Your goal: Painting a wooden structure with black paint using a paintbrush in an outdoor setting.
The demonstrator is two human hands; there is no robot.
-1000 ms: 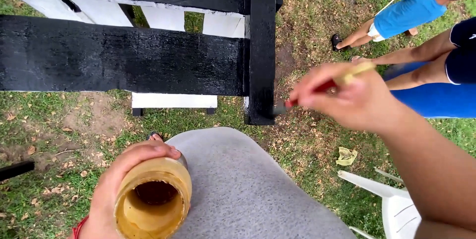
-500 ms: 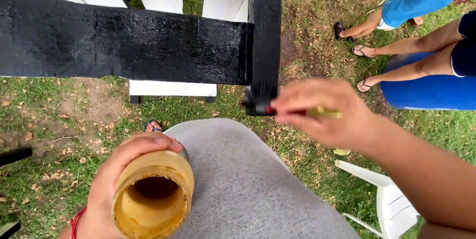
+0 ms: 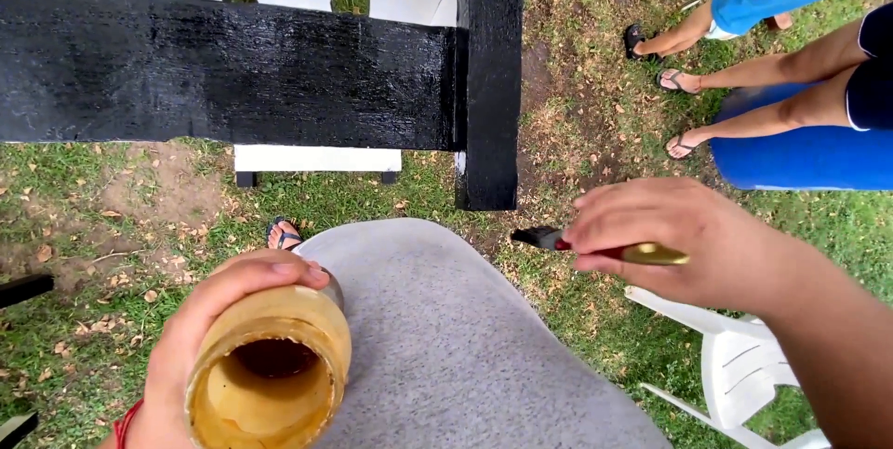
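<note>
A paintbrush (image 3: 605,249) is gripped in the right hand (image 3: 684,240), the fingers closed around its yellowish handle, with the dark bristles pointed left toward the black post (image 3: 493,77). The brush is held just below and to the right of the foot of that post, not touching it. A jar (image 3: 270,365) smeared with yellowish residue is clasped in the left hand (image 3: 200,337), the fingers wrapped round its far side; a dark liquid is seen at its bottom. The jar is held well below and to the left of the post, beside a grey-clad knee (image 3: 446,347). A wide black-painted plank (image 3: 223,72) is joined to the post on its left, with white boards (image 3: 316,159) seen behind and under it. A white plastic chair (image 3: 735,365) is set on the grass (image 3: 112,254) below and right of the post. Bare legs and sandalled feet (image 3: 684,144) of other people are seen to the right of the post, near a blue barrel (image 3: 800,156).
</note>
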